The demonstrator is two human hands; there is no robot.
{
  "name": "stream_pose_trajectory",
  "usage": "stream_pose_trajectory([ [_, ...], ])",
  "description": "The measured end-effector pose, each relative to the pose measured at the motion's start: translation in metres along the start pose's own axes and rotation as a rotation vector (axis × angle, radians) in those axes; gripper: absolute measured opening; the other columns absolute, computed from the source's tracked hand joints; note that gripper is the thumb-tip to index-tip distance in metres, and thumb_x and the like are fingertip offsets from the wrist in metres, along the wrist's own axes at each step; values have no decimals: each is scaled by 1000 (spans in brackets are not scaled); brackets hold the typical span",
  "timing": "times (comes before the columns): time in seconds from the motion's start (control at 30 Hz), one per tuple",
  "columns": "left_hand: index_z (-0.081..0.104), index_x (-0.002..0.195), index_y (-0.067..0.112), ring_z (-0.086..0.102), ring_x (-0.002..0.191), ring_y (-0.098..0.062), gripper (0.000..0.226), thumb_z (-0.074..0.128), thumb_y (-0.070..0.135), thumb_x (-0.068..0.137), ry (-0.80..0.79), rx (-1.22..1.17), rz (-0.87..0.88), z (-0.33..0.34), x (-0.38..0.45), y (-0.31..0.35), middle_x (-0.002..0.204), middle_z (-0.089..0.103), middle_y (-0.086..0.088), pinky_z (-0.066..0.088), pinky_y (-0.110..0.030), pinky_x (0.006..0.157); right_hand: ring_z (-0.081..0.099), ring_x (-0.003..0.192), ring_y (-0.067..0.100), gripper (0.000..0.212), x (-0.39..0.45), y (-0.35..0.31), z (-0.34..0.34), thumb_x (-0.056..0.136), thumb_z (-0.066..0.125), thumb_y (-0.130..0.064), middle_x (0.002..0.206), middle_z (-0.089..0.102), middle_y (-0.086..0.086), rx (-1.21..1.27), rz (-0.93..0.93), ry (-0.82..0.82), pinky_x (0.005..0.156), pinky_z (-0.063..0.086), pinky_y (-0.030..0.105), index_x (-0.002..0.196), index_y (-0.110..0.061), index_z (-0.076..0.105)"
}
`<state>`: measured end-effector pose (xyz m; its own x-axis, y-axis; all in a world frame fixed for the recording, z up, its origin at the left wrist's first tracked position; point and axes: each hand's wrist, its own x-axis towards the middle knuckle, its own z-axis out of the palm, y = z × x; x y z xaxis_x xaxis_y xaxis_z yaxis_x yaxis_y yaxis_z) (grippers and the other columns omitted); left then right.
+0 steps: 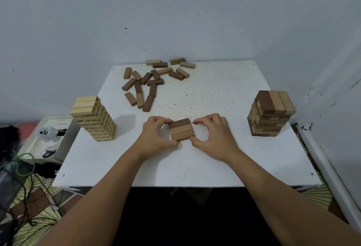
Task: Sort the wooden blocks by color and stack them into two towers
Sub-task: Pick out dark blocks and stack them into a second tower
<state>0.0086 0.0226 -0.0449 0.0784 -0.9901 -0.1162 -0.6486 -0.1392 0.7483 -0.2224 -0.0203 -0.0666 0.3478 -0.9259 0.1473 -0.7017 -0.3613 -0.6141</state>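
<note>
Three wooden blocks (181,129) lie side by side in a flat row at the middle of the white table (214,158), one dark at the far side and two lighter. My left hand (156,135) pinches the row's left side between thumb and fingers. My right hand (214,135) frames the right side, thumb tip touching the near corner, index fingertip just off the far corner. A pale numbered tower (93,118) stands at the left. A mixed dark and tan tower (270,116) stands at the right. Several loose blocks (150,83) are scattered at the far side.
The wall (175,21) runs right behind the table's far edge, and another wall closes in on the right. Left of the table sits a white tray (50,128) with a small white figure, above green cables (21,167) on the floor.
</note>
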Motion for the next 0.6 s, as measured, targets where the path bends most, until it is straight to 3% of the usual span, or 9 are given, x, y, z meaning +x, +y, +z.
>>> stream_pose_trajectory([
  [0.17, 61, 131, 37, 34, 136, -7, 69, 93, 31, 70, -6, -5, 7, 0, 1, 1, 131, 42, 16, 29, -18, 100, 33, 114, 9, 45, 0, 1, 0, 81, 73, -55, 118, 40, -15, 2, -17, -4, 107, 32, 24, 123, -43, 65],
  [0.3, 62, 129, 37, 34, 134, -8, 66, 93, 32, 70, 2, 14, 31, -1, 1, 0, 130, 43, 17, 29, -15, 96, 29, 115, 9, 64, 2, 1, -2, 82, 72, -56, 122, 35, -15, -32, -10, -49, 107, 26, 22, 142, -44, 52],
  [0.47, 64, 125, 41, 34, 133, -9, 70, 90, 45, 61, 2, 10, 40, -2, 1, 1, 127, 44, 19, 29, -23, 101, 24, 125, 14, 79, 11, -5, -10, 88, 64, -58, 125, 26, -13, -97, 31, -231, 107, 12, 25, 156, -55, 25],
  [0.6, 64, 125, 41, 33, 131, -10, 73, 83, 52, 55, 9, 29, 29, -1, 0, 5, 125, 44, 20, 30, -26, 101, 24, 120, 15, 72, 24, -12, -26, 87, 68, -57, 128, 28, -8, -80, 49, -378, 103, 14, 27, 150, -59, 33],
])
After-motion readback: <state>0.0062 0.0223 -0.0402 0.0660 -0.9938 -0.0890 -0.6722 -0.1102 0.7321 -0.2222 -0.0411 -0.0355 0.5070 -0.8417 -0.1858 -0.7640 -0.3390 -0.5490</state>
